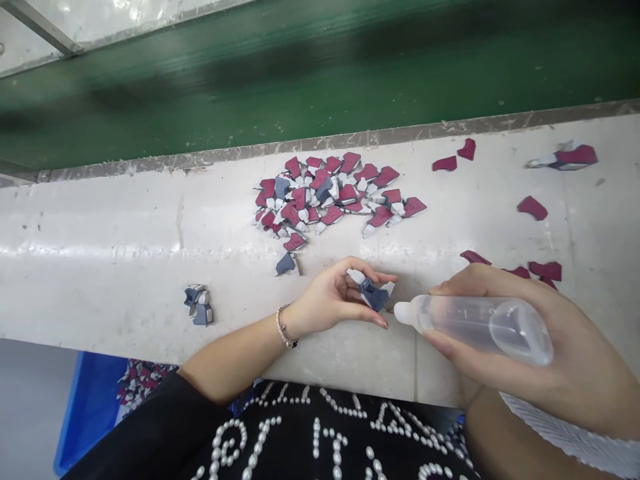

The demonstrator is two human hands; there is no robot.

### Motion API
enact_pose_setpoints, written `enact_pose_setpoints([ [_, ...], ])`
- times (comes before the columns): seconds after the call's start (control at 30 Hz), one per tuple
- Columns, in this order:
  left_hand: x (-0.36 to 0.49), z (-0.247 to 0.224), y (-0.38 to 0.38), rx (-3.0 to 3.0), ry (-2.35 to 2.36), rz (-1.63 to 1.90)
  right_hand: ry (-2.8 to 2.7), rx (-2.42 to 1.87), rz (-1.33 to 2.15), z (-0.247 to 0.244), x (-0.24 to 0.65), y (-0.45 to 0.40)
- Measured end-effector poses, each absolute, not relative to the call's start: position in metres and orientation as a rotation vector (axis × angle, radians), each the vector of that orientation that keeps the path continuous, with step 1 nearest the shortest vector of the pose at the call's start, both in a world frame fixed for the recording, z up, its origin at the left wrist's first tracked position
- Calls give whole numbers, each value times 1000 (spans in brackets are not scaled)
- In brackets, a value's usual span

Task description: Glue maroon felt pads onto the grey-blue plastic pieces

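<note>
My left hand (336, 298) pinches a small blue-grey and white piece of material (373, 293) between thumb and fingers. My right hand (505, 333) grips a translucent plastic squeeze bottle (480, 329), its white nozzle (404, 313) pointing at that piece, a short gap apart. A heap of maroon and white cut pieces (320, 193) lies on the white bench (110, 247) beyond my hands. A blue-grey piece (286, 264) lies at the heap's near edge, and a small stack of similar pieces (199, 305) lies left of my left hand.
Loose maroon pieces (533, 208) lie on the bench's right side, some partly behind my right hand. A green conveyor belt (280, 87) runs along the far edge. Below the near edge, a blue bin (90, 407) holds more pieces. My dark, pearl-decorated top fills the bottom.
</note>
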State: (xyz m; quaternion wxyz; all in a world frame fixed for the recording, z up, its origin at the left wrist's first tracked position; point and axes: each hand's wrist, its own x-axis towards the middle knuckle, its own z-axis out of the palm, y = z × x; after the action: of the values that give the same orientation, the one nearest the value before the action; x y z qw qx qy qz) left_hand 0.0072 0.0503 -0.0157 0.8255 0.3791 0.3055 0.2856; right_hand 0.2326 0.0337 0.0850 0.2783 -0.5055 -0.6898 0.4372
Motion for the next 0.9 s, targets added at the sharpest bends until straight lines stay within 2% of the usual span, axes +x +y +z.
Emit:
enact_pose_setpoints([
  [0.6,8,-10,50,857,674,584,-1788,-1397,1121,80,231,34],
  [0.9,3,-5,56,779,667,597,-1551,-1534,1203,86,229,23],
])
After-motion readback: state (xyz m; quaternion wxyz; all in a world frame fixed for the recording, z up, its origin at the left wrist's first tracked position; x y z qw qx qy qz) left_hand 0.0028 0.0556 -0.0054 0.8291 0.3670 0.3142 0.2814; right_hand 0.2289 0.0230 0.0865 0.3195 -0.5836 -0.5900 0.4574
